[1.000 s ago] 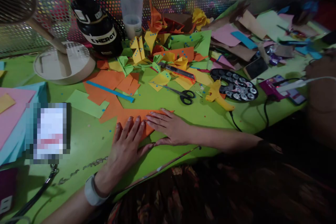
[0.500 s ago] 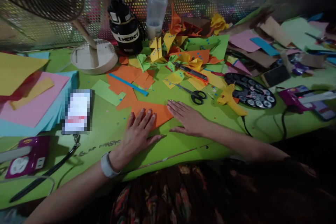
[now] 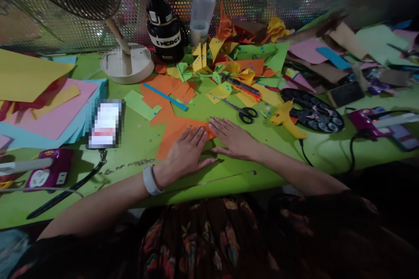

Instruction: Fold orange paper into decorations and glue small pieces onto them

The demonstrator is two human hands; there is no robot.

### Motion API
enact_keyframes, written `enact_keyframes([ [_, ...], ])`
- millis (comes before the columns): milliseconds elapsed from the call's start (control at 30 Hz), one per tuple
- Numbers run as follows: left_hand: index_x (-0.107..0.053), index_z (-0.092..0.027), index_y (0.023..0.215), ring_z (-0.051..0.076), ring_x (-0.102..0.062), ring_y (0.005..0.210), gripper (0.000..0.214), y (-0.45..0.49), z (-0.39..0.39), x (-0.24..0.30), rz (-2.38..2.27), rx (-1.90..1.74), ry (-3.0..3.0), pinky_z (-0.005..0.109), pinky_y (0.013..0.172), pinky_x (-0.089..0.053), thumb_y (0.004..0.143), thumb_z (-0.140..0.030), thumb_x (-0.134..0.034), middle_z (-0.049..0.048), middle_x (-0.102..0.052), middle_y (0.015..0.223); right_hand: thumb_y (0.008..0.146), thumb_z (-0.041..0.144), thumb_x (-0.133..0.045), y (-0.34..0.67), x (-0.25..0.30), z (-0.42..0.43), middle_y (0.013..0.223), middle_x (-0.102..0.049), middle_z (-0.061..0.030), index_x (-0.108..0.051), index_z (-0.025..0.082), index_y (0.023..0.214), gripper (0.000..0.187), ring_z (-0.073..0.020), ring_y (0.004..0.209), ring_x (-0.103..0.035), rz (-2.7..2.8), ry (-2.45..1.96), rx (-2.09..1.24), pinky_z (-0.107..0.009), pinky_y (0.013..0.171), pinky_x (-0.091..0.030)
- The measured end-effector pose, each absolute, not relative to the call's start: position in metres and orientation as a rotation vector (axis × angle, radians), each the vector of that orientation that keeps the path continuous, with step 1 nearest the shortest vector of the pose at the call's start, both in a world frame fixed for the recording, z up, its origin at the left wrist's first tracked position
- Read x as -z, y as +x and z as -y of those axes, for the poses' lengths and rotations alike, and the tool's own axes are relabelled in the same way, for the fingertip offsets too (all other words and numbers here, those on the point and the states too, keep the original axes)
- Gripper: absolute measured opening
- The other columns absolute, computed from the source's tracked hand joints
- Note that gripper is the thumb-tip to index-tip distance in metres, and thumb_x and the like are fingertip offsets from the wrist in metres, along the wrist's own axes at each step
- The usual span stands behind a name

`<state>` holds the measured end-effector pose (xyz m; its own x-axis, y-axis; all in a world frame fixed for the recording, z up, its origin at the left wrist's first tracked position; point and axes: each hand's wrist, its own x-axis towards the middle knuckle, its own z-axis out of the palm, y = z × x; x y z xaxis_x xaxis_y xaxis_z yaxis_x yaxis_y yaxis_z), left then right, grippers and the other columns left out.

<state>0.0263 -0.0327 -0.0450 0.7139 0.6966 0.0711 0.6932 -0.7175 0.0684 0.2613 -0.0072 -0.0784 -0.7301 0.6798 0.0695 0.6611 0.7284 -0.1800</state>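
Both my hands are palm down, fingers straight and nearly together, gripping nothing. Left hand (image 3: 185, 153) lies flat on the thin bright-orange paper sheet (image 3: 170, 131), fingers over its middle; pale grey wrist band (image 3: 152, 180) on that wrist. Right hand (image 3: 237, 141) is angled in from the other side, fingertips at the sheet's right end, close to my left fingers. Can't tell how hard either one presses.

Orange sheet is on the glossy green tabletop (image 3: 262, 192), right in front of me, its far edge by more orange paper scraps (image 3: 155, 96). Narrow blue paper strip (image 3: 165, 96) lies across those scraps, pale green paper piece (image 3: 139, 103) just left. Steel scissors with black handles (image 3: 248, 115) lie beyond my right hand, nearby. Further right: yellow plastic glue gun (image 3: 290, 122) against a black palette with round wells (image 3: 322, 115). Behind the scissors, orange-and-black cutter knife (image 3: 242, 86) on yellow and green scraps. Left side: phone with a pixelated screen (image 3: 105, 124), beside a pile of pink, blue and yellow sheets (image 3: 62, 107). Black bottle lettered ENERGY (image 3: 165, 39) at the back.
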Motion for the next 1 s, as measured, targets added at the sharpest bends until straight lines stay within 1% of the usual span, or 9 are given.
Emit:
enact_keyframes([
  [100, -0.044, 0.001, 0.145, 0.036, -0.042, 0.141, 0.087, 0.035, 0.039, 0.050, -1.175, -0.095, 2.851, 0.050, 0.119, -0.027, 0.094, -0.069, -0.035, 0.0252, -0.045, 0.151, 0.096, 0.068, -0.032, 0.261, 0.079, 0.007, 0.163, -0.022, -0.0202, -0.015, 0.008, 0.159, 0.088, -0.0326, 0.152, -0.021, 2.787, -1.093, -0.231, -0.051, 0.123, -0.022],
  [267, -0.039, 0.000, 0.148, 0.035, -0.032, 0.147, 0.093, 0.033, 0.043, 0.061, -1.188, -0.090, 2.843, 0.047, 0.121, -0.024, 0.093, -0.073, -0.029, 0.0236, -0.035, 0.157, 0.095, 0.069, -0.031, 0.259, 0.077, 0.008, 0.163, -0.021, -0.0205, -0.016, 0.007, 0.159, 0.090, -0.0331, 0.152, -0.021, 2.793, -1.119, -0.238, -0.051, 0.123, -0.022],
  [433, -0.034, -0.006, 0.153, 0.033, -0.027, 0.150, 0.091, 0.026, 0.042, 0.066, -1.136, -0.126, 2.826, 0.048, 0.122, -0.021, 0.092, -0.073, -0.031, 0.0222, -0.028, 0.160, 0.096, 0.068, -0.032, 0.258, 0.074, 0.009, 0.164, -0.019, -0.0179, -0.009, 0.009, 0.160, 0.090, -0.0316, 0.152, -0.019, 2.808, -1.137, -0.241, -0.049, 0.124, -0.020],
  [500, -0.034, -0.007, 0.153, 0.033, -0.025, 0.150, 0.090, 0.025, 0.043, 0.067, -1.120, -0.146, 2.817, 0.048, 0.123, -0.020, 0.092, -0.073, -0.032, 0.0221, -0.027, 0.161, 0.096, 0.068, -0.031, 0.258, 0.072, 0.009, 0.164, -0.018, -0.0184, -0.012, 0.008, 0.160, 0.090, -0.0316, 0.152, -0.019, 2.825, -1.147, -0.251, -0.049, 0.124, -0.020],
  [600, -0.034, -0.006, 0.152, 0.034, -0.023, 0.151, 0.093, 0.022, 0.046, 0.068, -1.105, -0.177, 2.806, 0.048, 0.123, -0.019, 0.091, -0.075, -0.033, 0.0233, -0.026, 0.161, 0.096, 0.069, -0.030, 0.257, 0.070, 0.009, 0.164, -0.018, -0.0194, -0.016, 0.007, 0.159, 0.089, -0.0312, 0.153, -0.018, 2.845, -1.167, -0.262, -0.049, 0.124, -0.020],
  [800, -0.029, -0.001, 0.153, 0.035, -0.017, 0.152, 0.098, 0.012, 0.061, 0.067, -1.103, -0.191, 2.782, 0.049, 0.124, -0.017, 0.090, -0.076, -0.033, 0.0246, -0.023, 0.161, 0.095, 0.069, -0.030, 0.258, 0.069, 0.010, 0.164, -0.018, -0.0186, -0.017, 0.008, 0.159, 0.089, -0.0300, 0.153, -0.017, 2.832, -1.185, -0.278, -0.047, 0.125, -0.018],
  [933, -0.028, 0.002, 0.153, 0.035, -0.018, 0.152, 0.098, 0.001, 0.071, 0.063, -1.074, -0.149, 2.773, 0.049, 0.123, -0.019, 0.091, -0.075, -0.034, 0.0258, -0.024, 0.161, 0.095, 0.071, -0.028, 0.258, 0.068, 0.010, 0.164, -0.018, -0.0197, -0.020, 0.005, 0.158, 0.091, -0.0311, 0.153, -0.017, 2.839, -1.187, -0.282, -0.048, 0.125, -0.018],
  [1000, -0.024, 0.001, 0.154, 0.034, -0.021, 0.151, 0.098, -0.009, 0.075, 0.060, -1.043, -0.146, 2.784, 0.048, 0.123, -0.021, 0.091, -0.073, -0.036, 0.0257, -0.025, 0.160, 0.094, 0.072, -0.027, 0.258, 0.067, 0.009, 0.163, -0.018, -0.0208, -0.022, 0.003, 0.157, 0.093, -0.0324, 0.152, -0.019, 2.855, -1.196, -0.288, -0.048, 0.125, -0.018],
])
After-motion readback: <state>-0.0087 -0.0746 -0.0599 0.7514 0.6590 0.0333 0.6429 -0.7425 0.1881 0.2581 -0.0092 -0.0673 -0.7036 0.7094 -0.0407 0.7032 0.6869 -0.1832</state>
